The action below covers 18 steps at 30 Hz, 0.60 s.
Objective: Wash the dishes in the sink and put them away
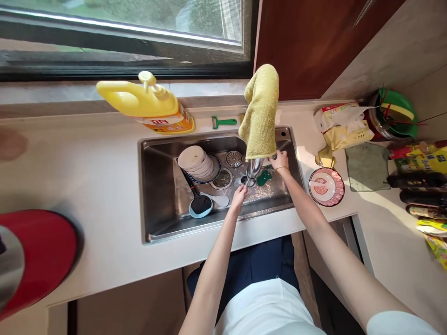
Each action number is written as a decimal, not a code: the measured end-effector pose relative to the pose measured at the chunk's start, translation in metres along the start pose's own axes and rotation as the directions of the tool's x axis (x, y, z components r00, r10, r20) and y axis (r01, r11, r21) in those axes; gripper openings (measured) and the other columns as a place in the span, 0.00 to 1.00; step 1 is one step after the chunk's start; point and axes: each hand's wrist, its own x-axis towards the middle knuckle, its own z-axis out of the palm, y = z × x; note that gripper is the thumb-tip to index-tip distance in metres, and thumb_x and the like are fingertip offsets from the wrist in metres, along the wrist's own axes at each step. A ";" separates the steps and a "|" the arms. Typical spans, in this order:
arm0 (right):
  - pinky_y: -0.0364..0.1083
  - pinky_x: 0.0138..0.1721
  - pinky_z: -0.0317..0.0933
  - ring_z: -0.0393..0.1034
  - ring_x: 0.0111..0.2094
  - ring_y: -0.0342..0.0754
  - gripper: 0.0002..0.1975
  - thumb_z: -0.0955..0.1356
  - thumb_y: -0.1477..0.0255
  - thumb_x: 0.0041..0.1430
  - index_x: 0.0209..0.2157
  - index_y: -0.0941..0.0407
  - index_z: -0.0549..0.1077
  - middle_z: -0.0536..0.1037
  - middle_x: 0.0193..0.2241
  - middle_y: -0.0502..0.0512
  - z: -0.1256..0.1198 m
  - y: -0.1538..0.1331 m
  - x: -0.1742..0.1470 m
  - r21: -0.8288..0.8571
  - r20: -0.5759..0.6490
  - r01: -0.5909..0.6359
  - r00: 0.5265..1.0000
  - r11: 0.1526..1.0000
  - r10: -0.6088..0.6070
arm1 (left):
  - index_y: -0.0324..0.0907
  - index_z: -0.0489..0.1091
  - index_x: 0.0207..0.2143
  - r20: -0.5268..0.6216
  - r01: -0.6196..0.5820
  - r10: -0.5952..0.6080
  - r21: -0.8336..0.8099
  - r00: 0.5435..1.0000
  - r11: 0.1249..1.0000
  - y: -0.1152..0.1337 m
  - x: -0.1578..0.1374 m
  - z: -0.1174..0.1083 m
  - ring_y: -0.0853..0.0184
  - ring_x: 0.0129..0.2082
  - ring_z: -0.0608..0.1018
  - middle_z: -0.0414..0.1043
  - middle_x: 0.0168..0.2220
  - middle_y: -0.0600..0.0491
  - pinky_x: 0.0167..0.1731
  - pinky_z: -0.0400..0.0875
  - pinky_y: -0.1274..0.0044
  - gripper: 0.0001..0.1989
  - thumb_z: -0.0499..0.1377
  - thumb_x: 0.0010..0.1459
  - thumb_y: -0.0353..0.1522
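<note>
Beneath the faucet, which has a yellow towel draped over it, my left hand is closed in a pinch. A small, thin, partly shiny and dark piece shows at its fingertips; its kind is unclear. My right hand is down in the sink by its back right side, fingers curled round something mostly hidden. Between the hands a green scrubbing pad lies on the wet sink floor. Stacked white bowls lean at the left, near a black ladle and a white rice paddle.
Behind the sink stand a yellow detergent jug and a green peeler. Pink-patterned dishes, a cutting board and several bottles are at the right. A red round appliance sits at the left.
</note>
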 end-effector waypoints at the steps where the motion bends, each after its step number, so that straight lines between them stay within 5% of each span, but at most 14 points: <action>1: 0.54 0.55 0.63 0.70 0.48 0.56 0.13 0.69 0.68 0.61 0.45 0.58 0.75 0.67 0.51 0.63 -0.013 0.000 0.015 0.026 -0.059 -0.061 0.996 0.998 0.062 | 0.42 0.72 0.38 0.015 0.040 -0.040 0.005 0.999 0.999 0.000 -0.001 0.000 0.58 0.55 0.76 0.79 0.46 0.45 0.54 0.67 0.68 0.11 0.64 0.55 0.39; 3: 0.52 0.55 0.63 0.71 0.47 0.54 0.13 0.68 0.67 0.61 0.47 0.56 0.74 0.67 0.50 0.62 -0.041 -0.003 0.048 0.108 -0.189 -0.156 0.966 0.982 0.174 | 0.41 0.72 0.38 0.030 0.089 -0.089 -0.007 0.996 0.996 -0.002 -0.003 -0.001 0.59 0.53 0.77 0.79 0.46 0.44 0.52 0.68 0.70 0.12 0.64 0.56 0.40; 6: 0.50 0.55 0.63 0.71 0.50 0.52 0.30 0.70 0.65 0.60 0.61 0.60 0.63 0.64 0.55 0.67 -0.086 -0.013 0.097 0.225 -0.314 -0.195 0.913 0.955 0.260 | 0.41 0.71 0.41 0.016 0.135 -0.135 -0.056 0.991 0.989 -0.007 -0.005 -0.002 0.59 0.51 0.79 0.78 0.49 0.43 0.49 0.70 0.71 0.15 0.63 0.58 0.41; 10: 0.58 0.52 0.63 0.66 0.58 0.57 0.41 0.60 0.57 0.68 0.70 0.71 0.42 0.51 0.63 0.86 -0.120 -0.030 0.137 0.285 -0.184 -0.361 0.888 0.888 0.420 | 0.41 0.70 0.44 0.008 0.155 -0.155 -0.098 0.988 0.983 -0.015 -0.005 -0.003 0.61 0.48 0.81 0.78 0.49 0.42 0.47 0.72 0.72 0.17 0.61 0.60 0.43; 14: 0.64 0.61 0.54 0.53 0.67 0.68 0.41 0.68 0.65 0.62 0.69 0.70 0.50 0.32 0.69 0.88 -0.108 -0.030 0.140 0.145 -0.189 -0.314 0.922 0.938 0.338 | 0.39 0.70 0.44 -0.028 0.097 -0.102 -0.147 0.994 0.984 -0.017 0.001 0.003 0.63 0.43 0.81 0.79 0.46 0.43 0.47 0.73 0.71 0.15 0.58 0.62 0.40; 18: 0.59 0.68 0.49 0.44 0.72 0.63 0.44 0.68 0.78 0.56 0.71 0.65 0.48 0.35 0.71 0.80 -0.076 -0.014 0.126 0.155 -0.171 -0.085 0.979 0.984 0.112 | 0.40 0.73 0.42 -0.043 0.012 -0.018 -0.127 0.999 0.992 -0.009 0.008 0.013 0.62 0.44 0.80 0.79 0.44 0.45 0.47 0.72 0.71 0.11 0.61 0.58 0.35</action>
